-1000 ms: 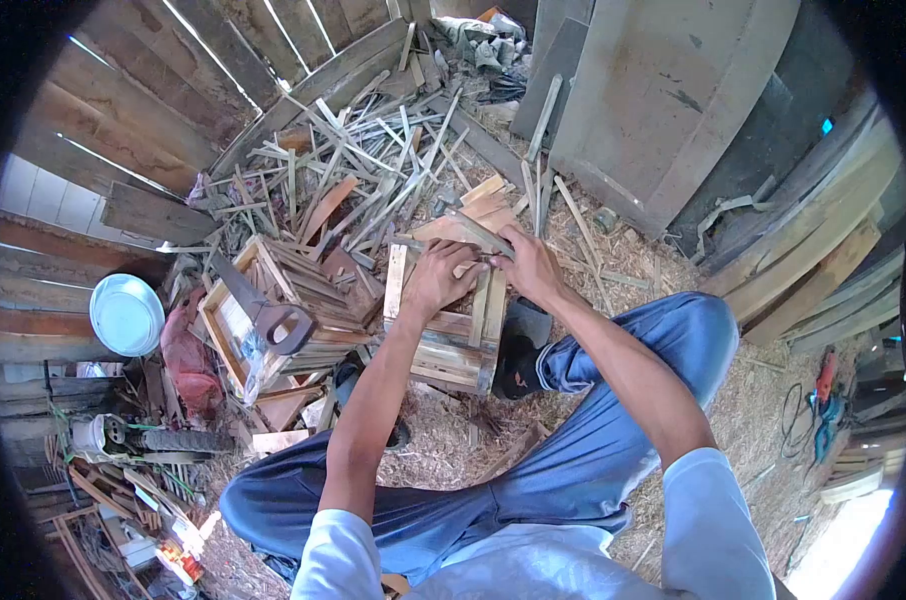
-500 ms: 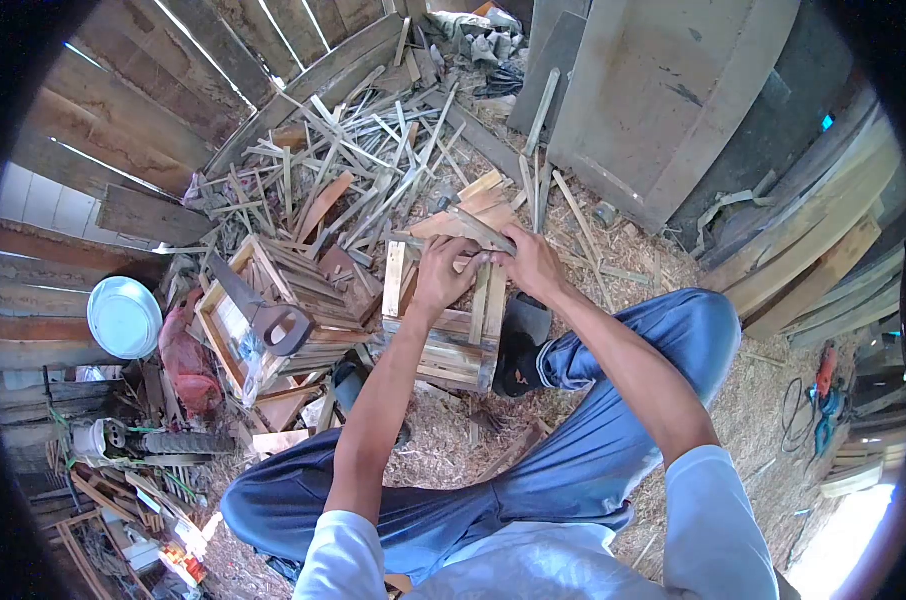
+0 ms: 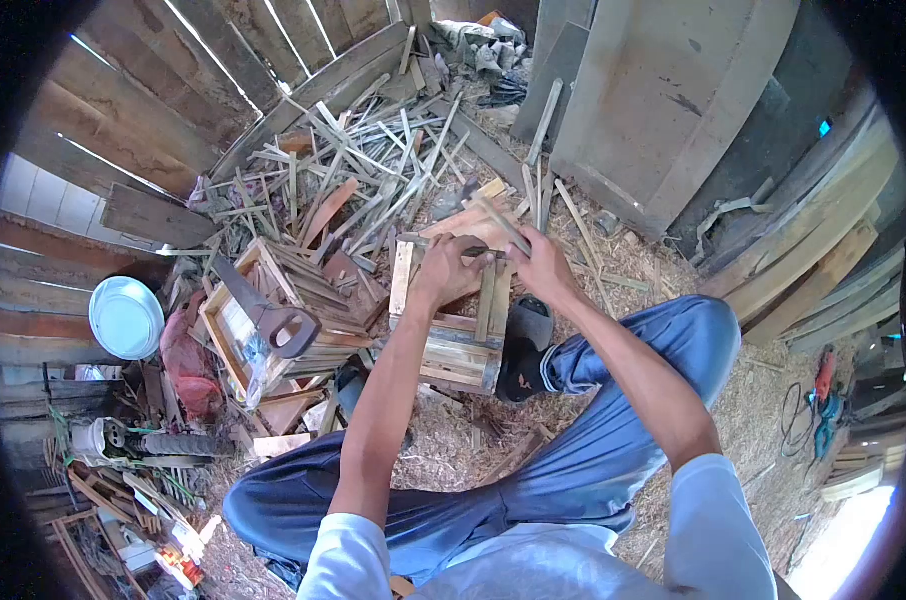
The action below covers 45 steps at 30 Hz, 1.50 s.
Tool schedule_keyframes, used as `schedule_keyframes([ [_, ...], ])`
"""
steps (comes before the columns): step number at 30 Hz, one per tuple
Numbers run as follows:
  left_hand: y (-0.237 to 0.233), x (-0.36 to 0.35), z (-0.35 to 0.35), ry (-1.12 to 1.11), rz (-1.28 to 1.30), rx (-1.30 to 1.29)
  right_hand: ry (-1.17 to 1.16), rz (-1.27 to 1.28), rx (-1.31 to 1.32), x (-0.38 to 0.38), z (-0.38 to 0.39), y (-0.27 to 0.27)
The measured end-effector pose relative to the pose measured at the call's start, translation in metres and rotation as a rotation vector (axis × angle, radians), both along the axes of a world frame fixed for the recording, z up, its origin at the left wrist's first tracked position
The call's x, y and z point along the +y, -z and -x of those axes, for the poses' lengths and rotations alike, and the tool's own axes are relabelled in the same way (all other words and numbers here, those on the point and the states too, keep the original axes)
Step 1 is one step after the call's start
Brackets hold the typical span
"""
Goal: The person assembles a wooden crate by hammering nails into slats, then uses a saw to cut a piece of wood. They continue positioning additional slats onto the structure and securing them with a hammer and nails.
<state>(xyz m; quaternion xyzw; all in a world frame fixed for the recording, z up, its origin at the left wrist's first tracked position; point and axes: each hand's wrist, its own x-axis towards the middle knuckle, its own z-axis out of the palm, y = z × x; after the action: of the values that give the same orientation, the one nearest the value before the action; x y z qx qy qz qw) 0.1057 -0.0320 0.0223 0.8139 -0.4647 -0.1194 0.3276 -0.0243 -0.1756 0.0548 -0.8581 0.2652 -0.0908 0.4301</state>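
A small wooden slatted crate (image 3: 457,360) stands on the ground between my legs. My right hand (image 3: 543,268) is closed round the wooden handle of a hammer (image 3: 503,222), whose dark head points away from me, over the crate's far side. My left hand (image 3: 451,268) is above the crate's top, thumb and fingers pinched close to a small dark thing too small to name. A narrow wooden slat (image 3: 486,300) runs along the crate top beneath both hands. The hands are close together, nearly touching.
To the left, a handsaw (image 3: 273,318) lies on another slatted crate (image 3: 218,330). Beyond is a heap of wood strips (image 3: 373,150). A light blue basin (image 3: 126,317) is at the far left, a large board (image 3: 663,110) leans at the back, and a corded power tool (image 3: 828,410) lies right.
The hammer has swung slightly right and now stands more steeply, with my right hand shifted a little right. My left hand stays over the crate with its fingers drawn closer together.
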Motion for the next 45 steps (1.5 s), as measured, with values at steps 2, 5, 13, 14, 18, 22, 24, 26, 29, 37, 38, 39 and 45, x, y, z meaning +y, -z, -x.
schedule_keyframes([
  [2, 0.006, 0.0, -0.002, -0.012, 0.008, -0.082, 0.075, -0.13, -0.059, 0.009, 0.008, -0.01],
  [5, 0.007, -0.001, -0.003, 0.006, -0.061, -0.069, 0.157, -0.148, -0.015, 0.038, 0.035, -0.041],
  [13, 0.002, 0.002, -0.001, -0.002, -0.095, 0.024, 0.236, -0.007, 0.123, 0.072, 0.076, -0.014],
  [14, 0.003, 0.001, -0.001, 0.0, -0.087, 0.025, 0.231, 0.031, 0.156, 0.074, 0.073, -0.02],
  [18, 0.014, 0.0, -0.004, -0.006, 0.021, -0.014, 0.167, 0.109, 0.211, 0.069, 0.074, -0.011],
  [22, 0.014, -0.001, -0.004, -0.016, -0.067, 0.042, 0.198, 0.06, 0.205, 0.07, 0.074, -0.026],
  [24, 0.015, -0.001, -0.004, -0.011, -0.053, 0.026, 0.197, 0.108, 0.14, 0.071, 0.074, -0.02],
  [26, 0.015, -0.001, -0.003, -0.006, -0.037, 0.009, 0.155, 0.126, 0.206, 0.07, 0.074, -0.004],
  [29, 0.011, 0.001, -0.003, -0.001, -0.01, 0.008, 0.124, 0.121, 0.245, 0.07, 0.071, -0.004],
  [37, 0.007, 0.004, -0.001, 0.012, -0.037, 0.041, 0.097, 0.184, 0.205, 0.069, 0.075, 0.0],
  [38, 0.009, 0.003, -0.001, 0.015, -0.037, 0.035, 0.1, 0.184, 0.2, 0.067, 0.076, 0.004],
  [39, 0.011, 0.004, 0.0, -0.006, 0.008, 0.018, 0.143, 0.154, 0.207, 0.068, 0.075, -0.003],
  [45, 0.017, 0.002, -0.002, -0.009, 0.032, 0.01, 0.165, 0.117, 0.208, 0.069, 0.074, 0.001],
])
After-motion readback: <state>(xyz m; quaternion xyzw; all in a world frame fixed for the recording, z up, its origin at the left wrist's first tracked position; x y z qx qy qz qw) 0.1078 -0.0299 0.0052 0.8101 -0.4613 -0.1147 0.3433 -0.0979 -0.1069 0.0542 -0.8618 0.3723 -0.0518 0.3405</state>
